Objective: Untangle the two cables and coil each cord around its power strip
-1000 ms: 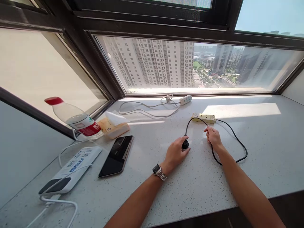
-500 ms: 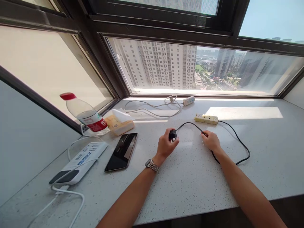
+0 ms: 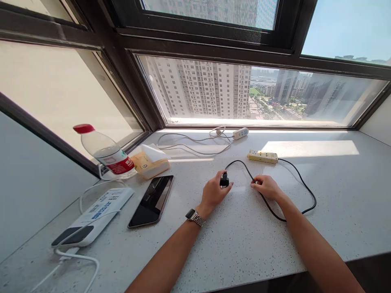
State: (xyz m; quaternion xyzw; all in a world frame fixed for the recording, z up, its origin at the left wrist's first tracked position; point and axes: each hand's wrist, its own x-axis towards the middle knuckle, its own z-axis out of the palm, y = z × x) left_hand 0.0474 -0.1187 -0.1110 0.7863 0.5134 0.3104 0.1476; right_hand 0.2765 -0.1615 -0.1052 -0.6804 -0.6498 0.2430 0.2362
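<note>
Nearest me on the speckled counter (image 3: 244,252), a white power bank (image 3: 91,217) lies at the left with its white cable looping off the edge, and a dark phone (image 3: 151,200) rests face up just beside it. My left hand (image 3: 214,192) is closed around the black plug (image 3: 224,180), lifted slightly off the counter. My right hand (image 3: 266,187) pinches the black cord (image 3: 301,179) a little way along, the two hands near each other but apart. Farther out, the cord runs to a yellow power strip (image 3: 262,156). At the left stand a red-capped bottle (image 3: 105,152) and a tissue pack (image 3: 152,162). A white power strip (image 3: 240,132) lies by the window (image 3: 244,89).
</note>
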